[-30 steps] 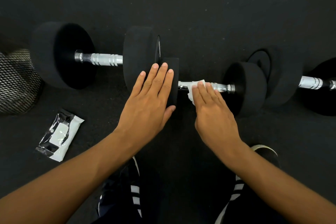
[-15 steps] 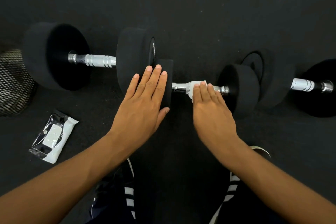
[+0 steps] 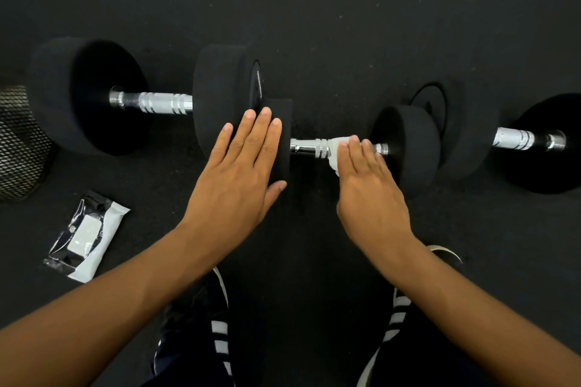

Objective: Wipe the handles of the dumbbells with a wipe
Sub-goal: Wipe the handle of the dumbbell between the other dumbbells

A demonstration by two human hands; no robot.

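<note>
— While the left hand (image 3: 239, 173) lies flat, where does it rest?
— On the left weight of the middle dumbbell (image 3: 405, 148), fingers straight and together, thumb out to the side, gripping nothing. That dumbbell lies on the black floor mat (image 3: 314, 25).

— And the right hand (image 3: 367, 188)?
— Its straight fingers press a white wipe (image 3: 338, 148) onto the chrome handle (image 3: 309, 148) of that same dumbbell, toward the handle's right end, near the right weight. The wipe bunches under the fingertips and folds over the bar; the left part of the handle shows bare.

— What else is on the mat?
— A larger dumbbell (image 3: 217, 94) to the left, its near weight touching or just behind the middle one's left weight. Another dumbbell (image 3: 515, 138) sits to the right, partly cut off by the edge. A wipe packet (image 3: 86, 236), black and white, lies well to the left of the left forearm. A mesh bin (image 3: 19, 144) stands at the far left edge. Shoes with white stripes (image 3: 220, 339) show at the bottom.
</note>
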